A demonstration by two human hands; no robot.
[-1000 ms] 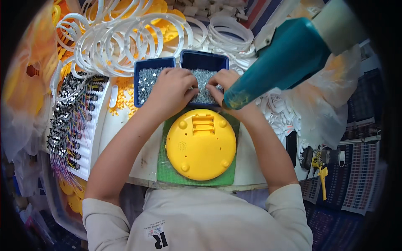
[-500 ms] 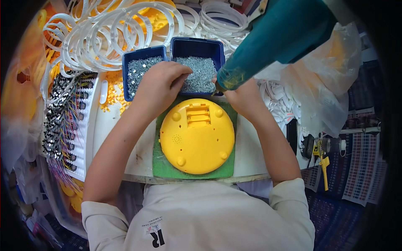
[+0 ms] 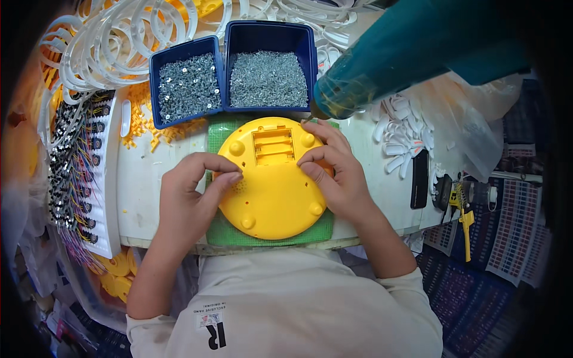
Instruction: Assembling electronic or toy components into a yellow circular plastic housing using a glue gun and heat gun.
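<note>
A round yellow plastic housing (image 3: 274, 203) lies underside up on a green mat (image 3: 219, 231), showing a battery compartment with bare slots, several round feet and small holes. At its left side, my left hand (image 3: 196, 188) pinches thumb and forefinger together near a hole. My right hand (image 3: 338, 173) is over the right edge, its thumb and forefinger pinched beside the compartment. Whatever either pinch holds is too small to make out. A teal power screwdriver (image 3: 364, 74) reaches in from the upper right, its tip just above my right fingers.
Behind the housing stand a small blue bin (image 3: 156, 95) and a larger blue bin (image 3: 268, 31), both holding small metal screws or similar fasteners. White rings (image 3: 119, 56) pile up at far left. Wired parts on a white tray (image 3: 110, 203) lie left; white plastic pieces (image 3: 397, 134) lie right.
Both hands have come back from the bins to the yellow housing, the left to its left side, the right to its right edge. The camera view has shifted slightly.
</note>
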